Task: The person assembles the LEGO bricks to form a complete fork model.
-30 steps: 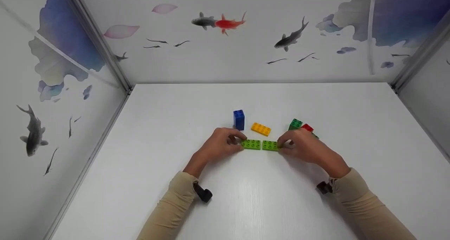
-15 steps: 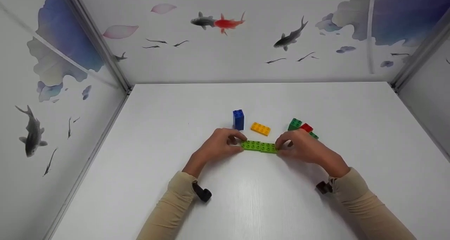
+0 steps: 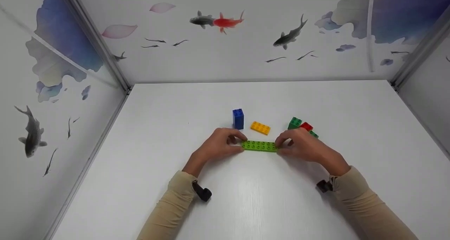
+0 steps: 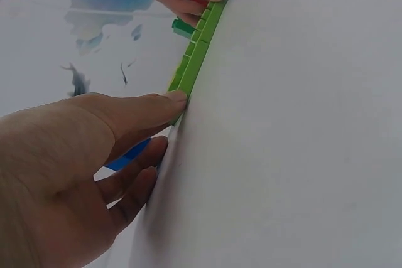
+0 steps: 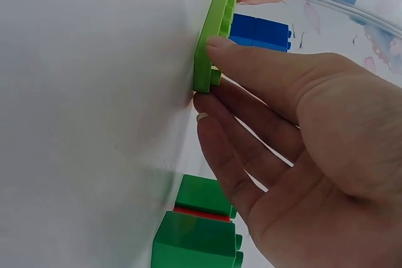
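Observation:
Two flat light green toy bricks lie end to end on the white table, their short ends meeting in one straight strip. My left hand (image 3: pixel 222 142) pinches the outer end of the left light green brick (image 3: pixel 251 145) between thumb and forefinger. At the other end, my right hand (image 3: pixel 301 145) pinches the right light green brick (image 3: pixel 268 147) the same way. In the right wrist view the thumb presses the side of that brick (image 5: pixel 211 61) near its studs. Behind the strip lies a flat yellow brick (image 3: pixel 260 128).
A blue stack (image 3: pixel 238 119) stands upright behind my left hand. Beyond my right hand are a dark green brick (image 3: pixel 294 123), a red brick (image 3: pixel 306 126) and another green piece (image 3: pixel 314 134), partly hidden by the hand. Printed walls enclose the table (image 3: pixel 225 198).
My right hand has slid its light green brick left, closing the gap to the other one. A slight misalignment between the two has straightened out. The left hand has stayed almost still.

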Demonstrator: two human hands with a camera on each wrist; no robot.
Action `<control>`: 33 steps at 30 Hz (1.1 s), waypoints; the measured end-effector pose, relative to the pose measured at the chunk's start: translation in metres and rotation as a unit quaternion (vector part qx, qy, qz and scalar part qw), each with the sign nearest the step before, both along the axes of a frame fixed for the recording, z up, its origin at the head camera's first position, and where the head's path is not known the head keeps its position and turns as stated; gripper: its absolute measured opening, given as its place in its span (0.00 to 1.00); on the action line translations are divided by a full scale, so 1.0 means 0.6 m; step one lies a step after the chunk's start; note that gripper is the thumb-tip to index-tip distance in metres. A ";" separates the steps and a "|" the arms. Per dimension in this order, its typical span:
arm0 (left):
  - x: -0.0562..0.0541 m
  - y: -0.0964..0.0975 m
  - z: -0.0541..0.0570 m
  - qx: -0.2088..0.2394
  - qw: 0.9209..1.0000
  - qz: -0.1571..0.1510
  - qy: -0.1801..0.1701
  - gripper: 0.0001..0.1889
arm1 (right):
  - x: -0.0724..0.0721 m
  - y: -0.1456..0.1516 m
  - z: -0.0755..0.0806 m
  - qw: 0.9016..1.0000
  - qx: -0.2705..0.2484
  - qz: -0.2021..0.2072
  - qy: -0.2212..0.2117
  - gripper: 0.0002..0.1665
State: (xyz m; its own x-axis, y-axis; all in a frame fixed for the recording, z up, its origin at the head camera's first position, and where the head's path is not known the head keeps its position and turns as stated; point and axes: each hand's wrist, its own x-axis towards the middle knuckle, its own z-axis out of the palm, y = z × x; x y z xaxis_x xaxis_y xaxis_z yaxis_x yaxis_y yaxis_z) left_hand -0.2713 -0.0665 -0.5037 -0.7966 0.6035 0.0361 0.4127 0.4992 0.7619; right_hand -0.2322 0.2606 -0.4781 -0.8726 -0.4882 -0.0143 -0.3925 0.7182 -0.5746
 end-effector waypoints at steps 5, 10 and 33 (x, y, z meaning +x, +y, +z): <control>0.001 0.000 0.000 0.001 1.000 -0.002 -0.001 0.16 | 0.000 -0.004 -0.003 1.000 0.007 -0.001 -0.001 0.13; 0.000 -0.002 -0.001 0.002 1.000 0.000 -0.006 0.16 | 0.001 -0.008 -0.003 1.000 0.007 -0.002 0.000 0.13; -0.003 -0.003 -0.007 0.018 0.999 0.013 -0.034 0.18 | 0.000 0.010 0.014 0.986 -0.049 -0.057 0.151 0.13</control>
